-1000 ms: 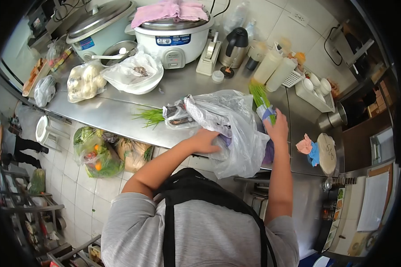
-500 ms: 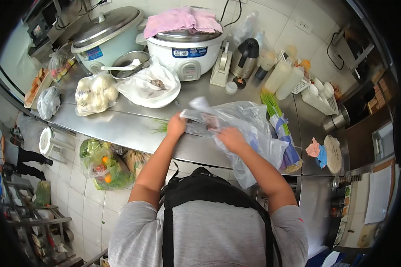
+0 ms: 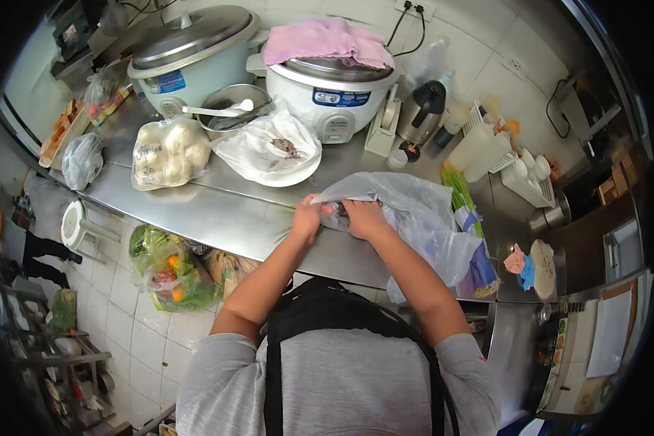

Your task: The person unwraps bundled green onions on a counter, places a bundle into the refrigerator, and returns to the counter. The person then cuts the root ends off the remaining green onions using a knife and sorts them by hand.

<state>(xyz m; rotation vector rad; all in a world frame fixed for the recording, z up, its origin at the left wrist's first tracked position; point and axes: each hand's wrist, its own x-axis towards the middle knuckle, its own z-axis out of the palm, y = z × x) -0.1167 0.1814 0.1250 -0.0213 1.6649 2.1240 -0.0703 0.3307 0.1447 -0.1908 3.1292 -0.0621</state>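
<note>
A large clear plastic bag [image 3: 429, 225] lies spread over the steel counter [image 3: 225, 218]. My left hand [image 3: 307, 219] is closed on the left end of the bag, by its opening. Right beside it, my right hand [image 3: 365, 218] has its fingers curled in at the bag's mouth, around something dark that is mostly hidden. A few thin green stalk tips show faintly by my left wrist. To the right of the bag lies a bundle of green stalks [image 3: 458, 190] in purple and white wrapping.
Behind the bag stand a white bowl [image 3: 287, 178] lined with plastic, a bag of pale round items [image 3: 171, 154], a rice cooker [image 3: 334, 102] and a thermos jug [image 3: 423, 112]. A vegetable bag [image 3: 171, 272] sits below the counter's front edge. A person [image 3: 14, 240] stands at far left.
My left hand went from open over the bag to its left end. My right hand let go of the wrapped stalks, now lying at the right, and moved left to the bag's mouth.
</note>
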